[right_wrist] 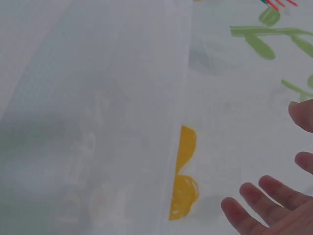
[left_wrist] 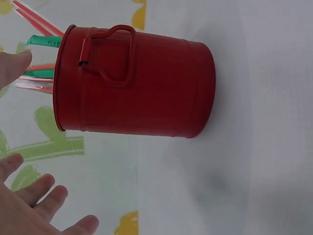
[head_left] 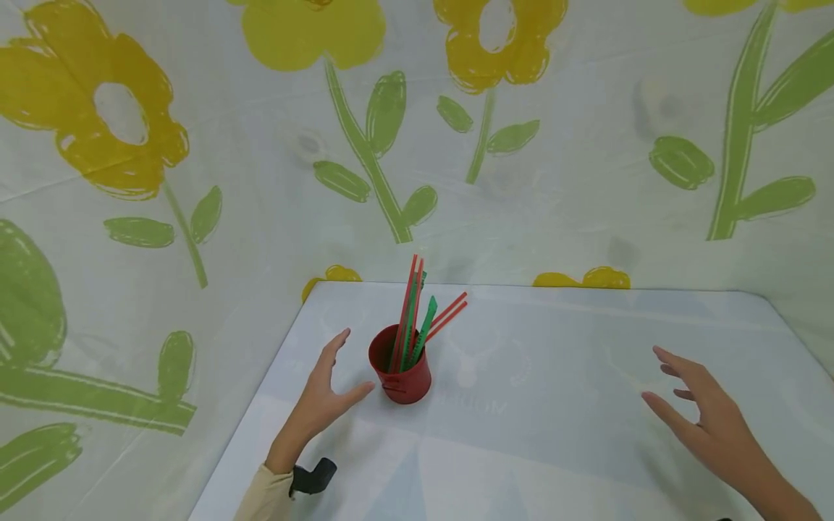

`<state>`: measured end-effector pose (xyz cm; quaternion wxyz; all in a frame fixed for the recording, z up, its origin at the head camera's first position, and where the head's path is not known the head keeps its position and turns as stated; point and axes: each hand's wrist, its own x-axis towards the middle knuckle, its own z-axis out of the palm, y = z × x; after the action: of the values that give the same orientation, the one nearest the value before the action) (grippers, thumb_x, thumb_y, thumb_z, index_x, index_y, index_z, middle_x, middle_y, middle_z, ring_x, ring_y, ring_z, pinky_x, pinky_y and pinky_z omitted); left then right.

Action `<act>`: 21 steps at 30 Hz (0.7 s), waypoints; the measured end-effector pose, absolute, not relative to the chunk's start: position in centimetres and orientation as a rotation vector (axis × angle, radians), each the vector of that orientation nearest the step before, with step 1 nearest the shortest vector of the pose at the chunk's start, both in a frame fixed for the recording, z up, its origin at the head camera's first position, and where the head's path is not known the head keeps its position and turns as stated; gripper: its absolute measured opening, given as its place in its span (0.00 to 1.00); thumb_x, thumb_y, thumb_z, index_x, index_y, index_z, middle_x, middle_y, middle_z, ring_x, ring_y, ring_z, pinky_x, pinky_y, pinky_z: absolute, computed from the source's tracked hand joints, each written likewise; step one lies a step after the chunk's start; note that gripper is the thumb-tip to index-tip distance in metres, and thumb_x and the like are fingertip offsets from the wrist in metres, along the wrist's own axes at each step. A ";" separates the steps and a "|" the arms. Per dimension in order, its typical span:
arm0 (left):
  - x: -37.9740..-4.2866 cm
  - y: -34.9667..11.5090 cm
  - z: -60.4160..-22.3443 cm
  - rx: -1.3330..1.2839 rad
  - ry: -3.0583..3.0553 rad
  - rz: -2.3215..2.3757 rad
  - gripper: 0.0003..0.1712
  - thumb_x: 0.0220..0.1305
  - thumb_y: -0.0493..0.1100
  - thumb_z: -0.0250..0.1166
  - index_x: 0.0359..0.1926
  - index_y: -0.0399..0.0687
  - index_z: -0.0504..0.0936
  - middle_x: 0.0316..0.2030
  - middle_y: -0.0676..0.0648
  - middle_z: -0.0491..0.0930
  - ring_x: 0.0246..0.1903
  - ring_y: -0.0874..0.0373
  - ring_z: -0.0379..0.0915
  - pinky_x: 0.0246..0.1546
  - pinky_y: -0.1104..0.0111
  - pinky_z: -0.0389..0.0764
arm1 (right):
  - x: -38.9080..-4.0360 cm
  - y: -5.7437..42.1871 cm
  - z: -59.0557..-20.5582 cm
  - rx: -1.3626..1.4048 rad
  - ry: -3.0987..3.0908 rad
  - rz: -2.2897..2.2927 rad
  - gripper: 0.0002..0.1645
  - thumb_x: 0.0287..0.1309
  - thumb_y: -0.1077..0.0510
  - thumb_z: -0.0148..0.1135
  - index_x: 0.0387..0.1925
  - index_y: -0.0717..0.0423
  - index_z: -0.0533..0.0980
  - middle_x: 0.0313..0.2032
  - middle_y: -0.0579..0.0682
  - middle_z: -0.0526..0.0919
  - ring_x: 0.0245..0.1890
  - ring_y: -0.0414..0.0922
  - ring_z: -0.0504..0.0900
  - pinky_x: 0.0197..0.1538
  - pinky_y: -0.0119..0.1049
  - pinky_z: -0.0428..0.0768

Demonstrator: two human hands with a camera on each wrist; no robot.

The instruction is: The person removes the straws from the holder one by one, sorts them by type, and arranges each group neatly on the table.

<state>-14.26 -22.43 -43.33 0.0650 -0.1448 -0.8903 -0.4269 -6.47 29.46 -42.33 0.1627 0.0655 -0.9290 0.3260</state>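
Note:
A red metal bucket [head_left: 407,383] with a small side handle [left_wrist: 132,56] stands upright on the table, left of its middle. Several red sticks [head_left: 447,316] and green strips [head_left: 426,322] poke out of its mouth, leaning to different sides. Just left of the bucket is my left hand [head_left: 319,401], thumb and fingers spread apart, holding nothing. In the left wrist view its thumb overlaps the sticks by the rim. Far to the right, my right hand [head_left: 710,420] is over the table with its fingers parted and nothing in them.
The pale table [head_left: 554,391] ends at a back edge against a white curtain [head_left: 573,210] printed with yellow flowers and green leaves. The curtain also runs down the left side. A black strap piece [head_left: 314,477] sits on the left wrist below the cream sleeve [head_left: 263,496].

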 end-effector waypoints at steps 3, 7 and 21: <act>-14.3 -21.7 -43.0 -0.469 -2.638 -1.369 0.51 0.53 0.46 0.71 0.72 0.57 0.51 0.70 0.48 0.54 0.68 0.49 0.50 0.63 0.44 0.56 | -7.0 28.6 -41.9 0.225 -2.617 0.994 0.43 0.56 0.57 0.67 0.70 0.45 0.57 0.59 0.59 0.68 0.51 0.14 0.58 0.42 0.07 0.62; -13.8 -20.4 -41.5 -0.504 -2.593 -1.488 0.50 0.54 0.39 0.70 0.72 0.46 0.52 0.69 0.42 0.56 0.68 0.44 0.51 0.62 0.43 0.57 | -7.6 27.3 -41.5 0.255 -2.576 1.054 0.42 0.56 0.59 0.66 0.69 0.45 0.59 0.58 0.55 0.70 0.51 0.19 0.64 0.43 0.09 0.65; -16.7 -19.8 -44.8 -0.558 -2.507 -1.733 0.50 0.54 0.41 0.70 0.72 0.62 0.51 0.70 0.46 0.56 0.69 0.51 0.49 0.62 0.45 0.59 | -10.0 21.7 -40.7 0.410 -2.456 1.289 0.31 0.56 0.64 0.64 0.61 0.52 0.67 0.52 0.46 0.75 0.48 0.37 0.76 0.45 0.18 0.73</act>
<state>-16.67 -19.82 -44.81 0.0217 -0.1801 -0.8090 -0.5591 -10.03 21.72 -40.68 0.1679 0.1441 -0.8635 0.4532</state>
